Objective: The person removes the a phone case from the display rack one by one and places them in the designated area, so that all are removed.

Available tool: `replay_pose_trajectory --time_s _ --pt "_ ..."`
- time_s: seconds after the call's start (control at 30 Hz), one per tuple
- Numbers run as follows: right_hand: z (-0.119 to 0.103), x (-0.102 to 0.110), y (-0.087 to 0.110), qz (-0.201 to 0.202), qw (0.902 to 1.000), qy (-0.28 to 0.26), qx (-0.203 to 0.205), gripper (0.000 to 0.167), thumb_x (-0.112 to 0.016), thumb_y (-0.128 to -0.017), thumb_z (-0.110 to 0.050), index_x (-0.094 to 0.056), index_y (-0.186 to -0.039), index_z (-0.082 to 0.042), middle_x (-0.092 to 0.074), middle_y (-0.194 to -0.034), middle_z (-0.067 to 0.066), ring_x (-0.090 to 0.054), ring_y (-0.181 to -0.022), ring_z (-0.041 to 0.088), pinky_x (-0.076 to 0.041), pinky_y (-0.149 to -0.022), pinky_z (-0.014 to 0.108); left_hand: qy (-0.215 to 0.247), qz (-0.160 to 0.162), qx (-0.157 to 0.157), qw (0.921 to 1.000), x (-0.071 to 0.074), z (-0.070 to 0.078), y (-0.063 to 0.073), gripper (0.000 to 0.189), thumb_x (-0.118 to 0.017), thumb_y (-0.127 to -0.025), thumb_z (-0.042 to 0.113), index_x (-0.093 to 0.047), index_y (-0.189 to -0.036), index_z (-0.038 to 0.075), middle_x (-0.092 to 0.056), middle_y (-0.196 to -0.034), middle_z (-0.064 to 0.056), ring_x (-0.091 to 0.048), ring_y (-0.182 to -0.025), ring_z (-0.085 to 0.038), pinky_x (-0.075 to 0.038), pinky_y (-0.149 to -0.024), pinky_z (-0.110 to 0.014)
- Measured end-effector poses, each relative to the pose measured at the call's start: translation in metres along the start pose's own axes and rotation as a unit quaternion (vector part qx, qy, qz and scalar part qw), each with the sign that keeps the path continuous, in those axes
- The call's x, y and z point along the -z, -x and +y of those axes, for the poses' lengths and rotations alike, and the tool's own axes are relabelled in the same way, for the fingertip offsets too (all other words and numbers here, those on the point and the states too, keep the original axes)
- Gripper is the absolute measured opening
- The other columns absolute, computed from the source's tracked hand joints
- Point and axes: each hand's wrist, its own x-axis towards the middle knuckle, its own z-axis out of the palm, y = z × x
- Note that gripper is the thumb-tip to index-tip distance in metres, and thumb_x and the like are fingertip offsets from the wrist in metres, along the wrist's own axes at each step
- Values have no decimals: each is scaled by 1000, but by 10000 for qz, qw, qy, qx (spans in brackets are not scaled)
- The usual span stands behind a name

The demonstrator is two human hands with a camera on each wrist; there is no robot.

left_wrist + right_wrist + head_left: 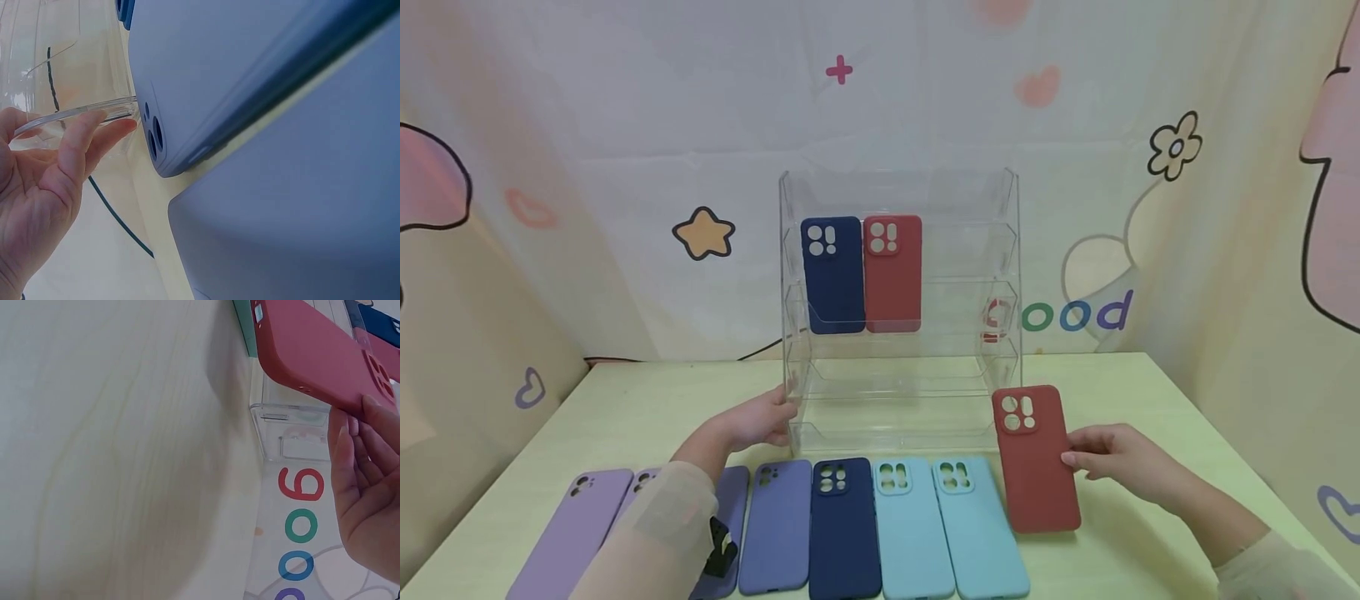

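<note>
My right hand (pixel 1120 462) pinches a red phone case (pixel 1041 475) by its right edge, tilted up above the table. In the right wrist view, the thumb and fingers (pixel 344 469) are on the edge of that case near its camera cutouts. My left hand (pixel 756 421) grips the lower left side of a clear tiered rack (pixel 902 433); the left wrist view has its clear side panel (pixel 81 112) between thumb and fingers. On the rack, a dark blue case (pixel 835 287) and another red case (pixel 893 283) stand side by side.
A row lies along the front of the table (pixel 662 392): purple cases (pixel 568 525) at left, partly behind my left sleeve, a blue-violet case (pixel 775 533), a dark blue case (pixel 846 542) and two light blue cases (pixel 913 533). A patterned curtain (pixel 715 108) hangs behind.
</note>
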Motion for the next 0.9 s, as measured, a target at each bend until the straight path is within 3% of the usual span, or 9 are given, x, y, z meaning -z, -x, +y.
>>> replay_pose_trajectory --time_s 0.03,0.1,0.17,0.23,0.37,0.53,0.77,0.9 --pt "1 0 0 -48 10000 -1 11 39 -60 -91 -17 -56 -115 13 -66 -98 15 -63 -85 13 -52 -72 33 5 1 8 10000 0 0 0 64 -27 -98 9 13 -148 8 -26 -143 -26 -46 -69 -17 -41 -74 -32" --pt "4 1 1 -142 9999 -7 33 39 -60 -91 -16 -56 -115 14 -66 -99 16 -63 -85 11 -52 -72 32 17 6 2 10000 1 -1 0 64 -27 -98 9 13 -148 8 -27 -143 -26 -53 -87 -23 -42 -76 -32" --pt "8 2 2 -231 9997 -41 -14 39 -60 -91 -15 -55 -116 15 -65 -100 16 -63 -85 11 -51 -72 32 23 3 -2 10000 1 -2 1 64 -27 -97 8 13 -147 7 -27 -143 -27 -52 -101 -29 -42 -77 -32" --pt "11 3 3 -313 9994 -87 -82 40 -60 -91 -15 -54 -116 16 -65 -100 17 -63 -86 11 -51 -73 33 20 -1 -8 10000 1 -2 1 64 -28 -97 9 13 -148 7 -29 -142 -27 -51 -104 -30 -43 -77 -31" --pt "16 3 5 -484 9983 -175 -258 38 -59 -91 -15 -55 -115 15 -66 -99 16 -63 -86 16 -51 -74 36 7 16 12 10000 0 -2 1 64 -28 -98 9 13 -148 8 -34 -139 -26 -53 -92 -26 -42 -75 -31" --pt "20 2 8 -598 9968 -211 -491 35 -60 -91 -16 -58 -112 12 -66 -96 14 -62 -85 23 -51 -74 39 -3 25 25 10000 0 -1 2 64 -27 -97 8 14 -147 7 -31 -141 -26 -52 -100 -28 -42 -76 -31" --pt "25 -1 9 -719 9947 -270 -689 32 -61 -90 -17 -61 -108 9 -66 -92 12 -62 -84 25 -50 -72 40 -14 -10 6 10000 0 0 2 64 -27 -98 9 12 -148 8 -37 -136 -24 -52 -96 -28 -41 -74 -31" --pt "28 -2 9 -781 9936 -254 -781 33 -62 -90 -19 -62 -107 8 -67 -91 11 -63 -83 25 -50 -71 40 -105 0 -8 9999 0 0 2 63 -27 -98 9 10 -149 10 -40 -132 -23 -47 -68 -18 -40 -68 -31"
